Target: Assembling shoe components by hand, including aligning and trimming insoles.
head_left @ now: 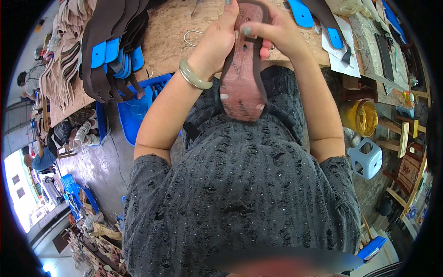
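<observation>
Nearest is the person's dark grey, ragged-textured top (240, 184). Beyond it, a reddish-pink sole (242, 83) with a dark rim is held up at the table's near edge, its lower end over the lap. The left hand (217, 41), with a pale bangle (187, 76) at its wrist, grips the sole's left edge; the right hand (281, 37) closes on the right edge, thumb across the pink face. On the table (170, 21), dark brown strips (110, 23) with blue end pieces (98, 55) lie to the left, beside beige strips (69, 46); white paper (349, 60) lies to the right. Lower down stand a blue bin (129, 124) at left, and a yellow bucket (349, 116) and light blue stool (369, 159) at right. Far left, another person in blue (44, 159) appears.
</observation>
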`<state>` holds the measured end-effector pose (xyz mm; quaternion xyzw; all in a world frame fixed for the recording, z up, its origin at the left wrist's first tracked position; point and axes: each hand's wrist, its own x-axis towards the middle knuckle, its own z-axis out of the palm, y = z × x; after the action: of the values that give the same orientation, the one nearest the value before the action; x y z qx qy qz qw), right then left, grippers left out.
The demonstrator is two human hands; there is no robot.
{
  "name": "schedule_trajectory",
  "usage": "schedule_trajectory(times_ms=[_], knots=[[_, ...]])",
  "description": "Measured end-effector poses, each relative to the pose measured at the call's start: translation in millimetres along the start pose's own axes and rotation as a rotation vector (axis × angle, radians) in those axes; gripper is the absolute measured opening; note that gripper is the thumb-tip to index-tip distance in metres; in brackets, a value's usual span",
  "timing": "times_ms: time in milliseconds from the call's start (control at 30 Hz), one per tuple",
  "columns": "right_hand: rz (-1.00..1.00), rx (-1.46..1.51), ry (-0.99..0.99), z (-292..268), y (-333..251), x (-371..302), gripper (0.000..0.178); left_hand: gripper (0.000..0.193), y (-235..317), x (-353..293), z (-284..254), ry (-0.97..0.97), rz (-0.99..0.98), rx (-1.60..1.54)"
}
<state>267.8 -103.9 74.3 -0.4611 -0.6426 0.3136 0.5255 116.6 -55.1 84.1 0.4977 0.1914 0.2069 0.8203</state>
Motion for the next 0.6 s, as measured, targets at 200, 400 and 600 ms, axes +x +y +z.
schedule_trajectory(times_ms=[200, 400, 600], knots=[[0.054, 0.259, 0.021, -4.0, 28.4, 8.4, 0.038, 0.065, -25.5, -5.8, -5.7, -0.150, -0.101, -0.246], [0.387, 0.642, 0.259, 12.1, 57.6, -18.7, 0.039, 0.051, -41.8, -0.7, -16.7, -0.102, -0.065, -0.563], [0.457, 0.485, 0.033, 24.7, 17.6, -72.7, 0.036, 0.060, -25.3, -2.6, -20.6, 0.124, 0.114, -0.168]])
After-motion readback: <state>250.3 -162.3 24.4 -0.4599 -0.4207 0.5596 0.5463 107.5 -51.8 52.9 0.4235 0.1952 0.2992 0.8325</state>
